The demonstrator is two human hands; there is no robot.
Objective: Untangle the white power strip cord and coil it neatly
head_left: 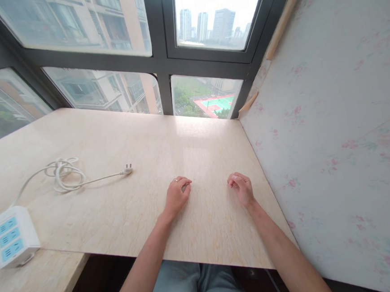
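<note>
Left hand: rests on the pale marbled counter, fingers bent, a ring on one; a small greyish patch shows at the fingertips, and whether it is a held object or shadow cannot be told.
Right hand: curled into a loose fist above or on the same counter, apart from the left hand, near the wall; its interior is hidden.
Counter: extends beneath both hands to the dark window frame.
Plug: lies left of the left hand, pins upward, nearest loose item to it.
Cord: loosely coiled, joining plug to power strip.
Power strip: white, blue socket faces, at far left.
Wall: floral-patterned, bordering the counter's right edge.
</note>
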